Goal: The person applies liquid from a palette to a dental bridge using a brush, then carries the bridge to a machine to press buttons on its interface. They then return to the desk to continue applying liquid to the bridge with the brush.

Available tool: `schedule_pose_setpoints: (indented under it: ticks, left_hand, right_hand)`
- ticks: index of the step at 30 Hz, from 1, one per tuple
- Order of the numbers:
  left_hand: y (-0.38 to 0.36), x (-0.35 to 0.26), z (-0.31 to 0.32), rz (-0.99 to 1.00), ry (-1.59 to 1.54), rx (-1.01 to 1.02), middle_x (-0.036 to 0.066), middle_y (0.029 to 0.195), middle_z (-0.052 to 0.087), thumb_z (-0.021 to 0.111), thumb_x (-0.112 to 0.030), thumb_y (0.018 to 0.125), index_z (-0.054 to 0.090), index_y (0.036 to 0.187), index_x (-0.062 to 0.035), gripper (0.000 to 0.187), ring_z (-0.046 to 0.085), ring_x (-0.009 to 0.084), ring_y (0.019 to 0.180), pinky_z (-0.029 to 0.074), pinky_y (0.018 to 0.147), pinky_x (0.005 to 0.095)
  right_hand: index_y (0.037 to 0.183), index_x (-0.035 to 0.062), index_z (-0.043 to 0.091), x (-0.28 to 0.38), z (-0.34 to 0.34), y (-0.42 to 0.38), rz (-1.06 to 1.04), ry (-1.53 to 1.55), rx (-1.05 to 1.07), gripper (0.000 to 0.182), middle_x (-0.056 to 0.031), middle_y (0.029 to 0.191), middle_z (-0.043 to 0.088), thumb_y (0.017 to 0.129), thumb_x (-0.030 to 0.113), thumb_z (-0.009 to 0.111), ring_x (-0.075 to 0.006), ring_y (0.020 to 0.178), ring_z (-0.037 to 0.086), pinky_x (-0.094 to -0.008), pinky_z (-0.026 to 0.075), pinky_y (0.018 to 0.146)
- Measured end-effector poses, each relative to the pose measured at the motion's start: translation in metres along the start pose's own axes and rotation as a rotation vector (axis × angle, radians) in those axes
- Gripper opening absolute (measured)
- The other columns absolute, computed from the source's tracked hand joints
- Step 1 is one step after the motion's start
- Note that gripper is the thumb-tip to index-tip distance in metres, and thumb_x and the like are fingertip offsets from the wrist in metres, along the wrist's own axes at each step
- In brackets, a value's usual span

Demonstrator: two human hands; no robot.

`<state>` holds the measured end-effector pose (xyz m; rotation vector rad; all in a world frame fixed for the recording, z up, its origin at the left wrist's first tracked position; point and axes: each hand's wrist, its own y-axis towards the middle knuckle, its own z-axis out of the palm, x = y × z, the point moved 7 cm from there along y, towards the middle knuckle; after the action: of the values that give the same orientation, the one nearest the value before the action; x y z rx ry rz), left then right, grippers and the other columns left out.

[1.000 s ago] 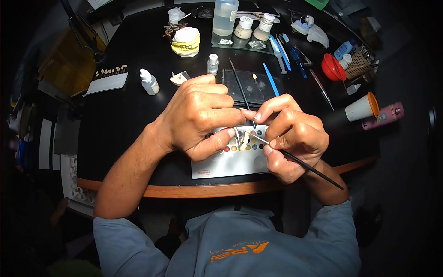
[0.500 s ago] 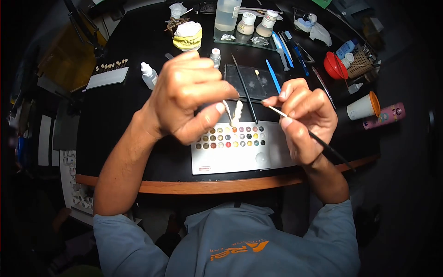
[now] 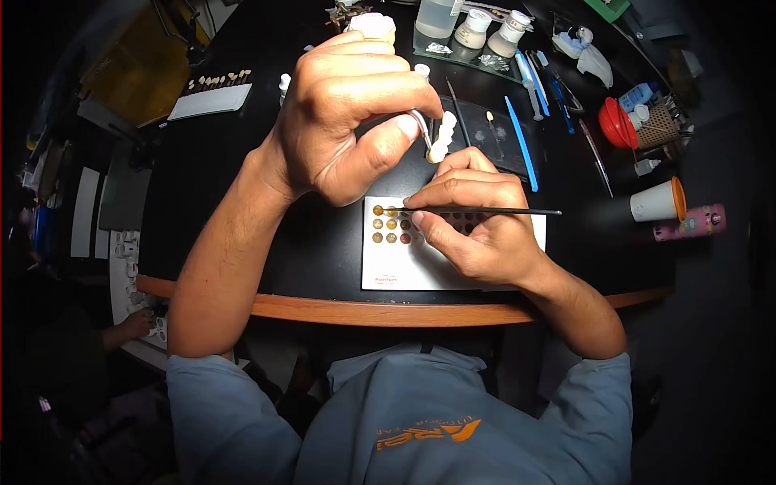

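Note:
My left hand (image 3: 356, 121) is closed on a metal clamp (image 3: 422, 128), raised above the table. At the clamp's tip hangs a row of white dental teeth (image 3: 441, 139). My right hand (image 3: 477, 214) pinches a thin dark brush (image 3: 501, 211), held level over a white palette (image 3: 404, 271). The brush's tip lies at the palette's upper left wells, which hold yellow-brown colours. My fingers cover many of the other wells. Behind my hands, a second brush (image 3: 457, 109) rests by a dark slab (image 3: 503, 133) with a small tooth piece (image 3: 489, 116) on it.
A tooth shade holder (image 3: 210, 101) stands at the left. Jars (image 3: 473, 31) and a clear bottle (image 3: 436, 18) are at the back. A blue stick (image 3: 521, 141), red bowl (image 3: 617, 123), white cup (image 3: 653, 202) and pink can (image 3: 703, 222) are rightward. Another person's hand (image 3: 137, 325) shows at far left.
My right hand has moved left and down, bringing the brush to the palette's upper left wells. My left hand still holds the clamp and teeth. The view has shifted slightly.

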<state>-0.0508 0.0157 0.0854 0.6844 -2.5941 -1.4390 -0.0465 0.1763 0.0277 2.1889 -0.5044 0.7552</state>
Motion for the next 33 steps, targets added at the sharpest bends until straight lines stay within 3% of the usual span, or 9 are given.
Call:
schedule_pose_setpoints:
  ticks: [12, 18, 19, 22, 26, 29, 33]
  left_hand:
    - [0.0, -0.003, 0.003, 0.02, 0.002, 0.004, 0.005, 0.064, 0.06, 0.054, -0.028, 0.079, 0.077, 0.086, -0.0007, 0.037, 0.047, 0.0189, 0.058, 0.037, 0.062, 0.0374]
    - [0.001, -0.004, 0.004, 0.033, 0.017, 0.024, 0.005, 0.062, 0.056, 0.054, -0.033, 0.081, 0.077, 0.085, -0.0012, 0.039, 0.045, 0.0209, 0.058, 0.035, 0.062, 0.0382]
    - [0.001, -0.005, 0.005, 0.025, 0.007, 0.027, 0.005, 0.061, 0.053, 0.055, -0.033, 0.08, 0.077, 0.086, -0.0013, 0.039, 0.044, 0.0213, 0.058, 0.034, 0.062, 0.0386]
    - [-0.002, -0.004, 0.012, 0.008, 0.01, 0.062, 0.005, 0.062, 0.05, 0.056, -0.034, 0.078, 0.078, 0.087, -0.0017, 0.04, 0.043, 0.0221, 0.06, 0.034, 0.065, 0.0392]
    - [-0.005, -0.005, 0.023, -0.01, 0.005, 0.101, 0.005, 0.061, 0.047, 0.056, -0.031, 0.075, 0.08, 0.089, -0.0033, 0.039, 0.042, 0.0221, 0.063, 0.034, 0.067, 0.0394]
    - [-0.005, -0.009, 0.027, 0.0, -0.005, 0.112, 0.004, 0.061, 0.048, 0.058, -0.031, 0.074, 0.081, 0.09, -0.0032, 0.039, 0.041, 0.0215, 0.063, 0.034, 0.067, 0.0391]
    - [-0.007, -0.011, 0.035, 0.001, -0.013, 0.12, 0.004, 0.062, 0.048, 0.059, -0.031, 0.072, 0.081, 0.091, -0.003, 0.04, 0.041, 0.0213, 0.063, 0.033, 0.067, 0.0391]
  right_hand:
    - [0.087, 0.003, 0.08, 0.0, 0.005, 0.0, -0.002, -0.021, 0.022, 0.011, -0.0076, 0.071, 0.071, 0.076, 0.002, 0.078, -0.0222, 0.066, 0.06, -0.0364, 0.051, 0.082]
    - [0.087, 0.0021, 0.08, -0.005, -0.014, -0.002, 0.093, 0.012, -0.08, 0.01, -0.0088, 0.078, 0.073, 0.078, 0.002, 0.078, -0.0222, 0.08, 0.063, -0.0362, 0.051, 0.082]
    - [0.089, 0.0005, 0.078, -0.009, -0.022, -0.005, 0.135, 0.07, -0.107, 0.009, -0.01, 0.085, 0.074, 0.081, 0.001, 0.076, -0.0209, 0.088, 0.064, -0.0356, 0.051, 0.081]
    - [0.099, -0.0038, 0.072, -0.016, -0.051, -0.014, 0.307, 0.339, -0.253, 0.009, -0.0082, 0.095, 0.071, 0.091, -0.002, 0.068, -0.0125, 0.093, 0.064, -0.0278, 0.051, 0.08]
    - [0.105, -0.0043, 0.062, -0.01, -0.085, -0.017, 0.009, 0.425, -0.437, 0.013, -0.0155, 0.104, 0.067, 0.092, -0.007, 0.061, -0.0128, 0.091, 0.062, -0.0265, 0.051, 0.08]
    - [0.1, -0.0017, 0.059, 0.01, -0.089, -0.015, -0.202, 0.298, -0.386, 0.014, -0.0137, 0.092, 0.065, 0.088, -0.005, 0.067, -0.0172, 0.084, 0.059, -0.0357, 0.05, 0.083]
    - [0.097, 0.0009, 0.057, 0.015, -0.082, -0.02, -0.19, 0.44, -0.358, 0.012, -0.0126, 0.081, 0.064, 0.087, -0.003, 0.063, -0.018, 0.08, 0.056, -0.0387, 0.047, 0.082]
